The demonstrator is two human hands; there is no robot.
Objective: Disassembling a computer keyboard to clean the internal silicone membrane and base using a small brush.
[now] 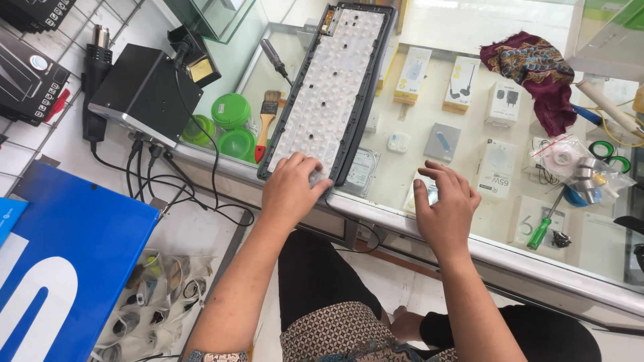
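An opened keyboard half (329, 87) lies on the glass counter (463, 154), black frame up, covered by a white dimpled rubber sheet. My left hand (292, 191) rests on its near end, fingers pressing the sheet's lower edge. My right hand (446, 208) hovers flat over the glass to the right of the keyboard, fingers spread, holding nothing. A black-handled screwdriver (274, 59) lies left of the keyboard.
A black box unit (144, 87) with cables stands at the left, beside green tubs (231, 110) and a paintbrush (266, 121). A maroon cloth (537, 70), a bag of small parts (580, 167) and a green screwdriver (543, 228) lie right. Boxed goods show under the glass.
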